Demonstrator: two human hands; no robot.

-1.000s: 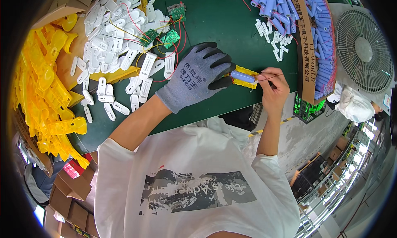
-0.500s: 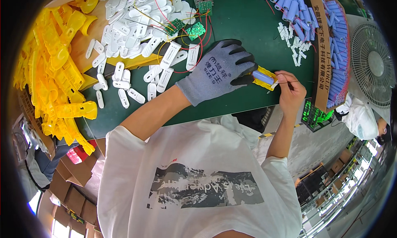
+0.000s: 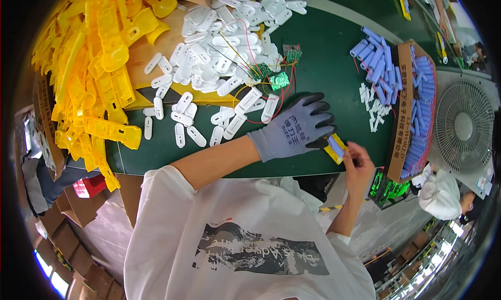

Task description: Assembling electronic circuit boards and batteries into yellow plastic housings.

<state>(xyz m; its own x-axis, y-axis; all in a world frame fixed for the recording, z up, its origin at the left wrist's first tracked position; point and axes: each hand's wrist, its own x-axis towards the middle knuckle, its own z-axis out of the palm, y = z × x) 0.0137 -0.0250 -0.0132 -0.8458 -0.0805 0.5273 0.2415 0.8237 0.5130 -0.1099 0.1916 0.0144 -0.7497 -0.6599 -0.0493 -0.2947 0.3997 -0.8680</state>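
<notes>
My grey-gloved left hand (image 3: pixel 300 127) grips a yellow plastic casing (image 3: pixel 330 155) with a violet cylindrical cell (image 3: pixel 336 146), near the green tabletop's (image 3: pixel 326 70) front edge. My bare right hand (image 3: pixel 359 167) curls beside it; whether it pinches anything, I cannot tell. Green circuit boards (image 3: pixel 279 81) trailing red wires (image 3: pixel 291 83) crowd my left; a brown cardboard box (image 3: pixel 401 117) walls the right.

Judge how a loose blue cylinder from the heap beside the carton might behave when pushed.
The blue cylinder would probably roll, given its round body, though neighbouring cylinders may block it. Its smooth-looking surface may prove slippery.
</notes>
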